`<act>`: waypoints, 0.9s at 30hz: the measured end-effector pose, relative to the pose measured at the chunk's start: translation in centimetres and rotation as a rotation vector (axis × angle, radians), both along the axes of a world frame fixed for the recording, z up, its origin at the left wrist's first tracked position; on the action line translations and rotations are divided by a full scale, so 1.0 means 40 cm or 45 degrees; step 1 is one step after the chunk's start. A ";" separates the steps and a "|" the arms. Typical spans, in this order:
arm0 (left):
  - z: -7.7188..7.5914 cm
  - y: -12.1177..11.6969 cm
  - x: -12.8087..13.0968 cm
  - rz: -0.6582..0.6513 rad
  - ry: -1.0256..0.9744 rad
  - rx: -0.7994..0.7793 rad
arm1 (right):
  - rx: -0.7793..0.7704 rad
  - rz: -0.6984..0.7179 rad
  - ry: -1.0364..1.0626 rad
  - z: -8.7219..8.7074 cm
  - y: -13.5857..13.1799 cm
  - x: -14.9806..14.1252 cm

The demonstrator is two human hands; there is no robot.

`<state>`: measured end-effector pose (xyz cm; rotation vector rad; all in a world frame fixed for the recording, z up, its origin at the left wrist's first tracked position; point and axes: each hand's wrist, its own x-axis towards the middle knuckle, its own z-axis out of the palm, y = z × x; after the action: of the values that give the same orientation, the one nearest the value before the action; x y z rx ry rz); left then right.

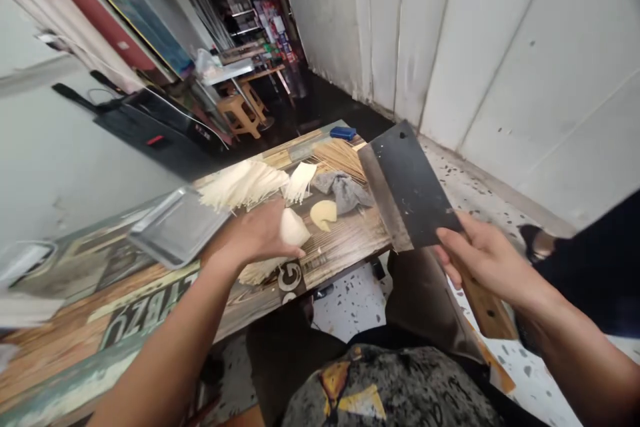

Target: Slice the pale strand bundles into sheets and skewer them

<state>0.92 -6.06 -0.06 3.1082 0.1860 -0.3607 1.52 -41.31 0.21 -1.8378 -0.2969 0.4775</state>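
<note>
My left hand (257, 233) rests on the wooden table (150, 307), fingers curled around a pale cream chunk (293, 228) that looks like a peeled root. My right hand (483, 257) grips the wooden handle of a broad dark cleaver (405, 187), held up off the table's right end, blade tilted and pointing away. Beyond my left hand lie a smaller pale slice (324, 213) and heaps of thin pale strips (245, 183). More shreds (257, 271) sit under my left wrist.
A metal tray (175, 227) lies left of my hand. A grey rag (345, 190), a bundle of thin sticks (343, 157) and a blue object (343, 133) sit at the table's far end. White wall panels stand right; wooden stools (245, 113) beyond.
</note>
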 end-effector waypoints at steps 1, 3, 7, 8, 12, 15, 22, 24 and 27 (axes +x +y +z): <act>0.010 -0.008 -0.003 -0.038 -0.019 0.015 | 0.030 -0.012 0.017 -0.008 -0.005 0.001; 0.032 -0.031 0.006 -0.099 -0.067 0.063 | 0.072 -0.020 0.033 -0.025 -0.013 0.009; 0.052 -0.096 0.085 -0.265 0.074 0.115 | 0.095 -0.013 0.045 -0.048 -0.030 0.026; 0.047 -0.112 0.110 -0.285 0.148 0.113 | 0.101 -0.008 0.044 -0.051 -0.037 0.029; 0.004 -0.156 0.183 -0.220 0.360 0.186 | 0.061 -0.033 0.031 -0.063 -0.082 0.034; -0.027 -0.171 0.198 -0.156 0.453 0.235 | 0.033 -0.099 -0.006 -0.080 -0.123 0.041; -0.051 -0.179 0.189 -0.232 0.373 0.295 | 0.020 -0.302 0.002 -0.105 -0.182 0.071; -0.056 -0.177 0.191 -0.278 0.354 0.328 | 0.057 -0.379 -0.012 -0.103 -0.193 0.078; -0.060 -0.163 0.200 -0.276 0.357 0.263 | 0.040 -0.484 -0.037 -0.102 -0.218 0.087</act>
<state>8.93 -12.58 -2.46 3.2729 -0.1241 -0.8344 5.02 -50.01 -3.85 -1.8174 0.0283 0.1811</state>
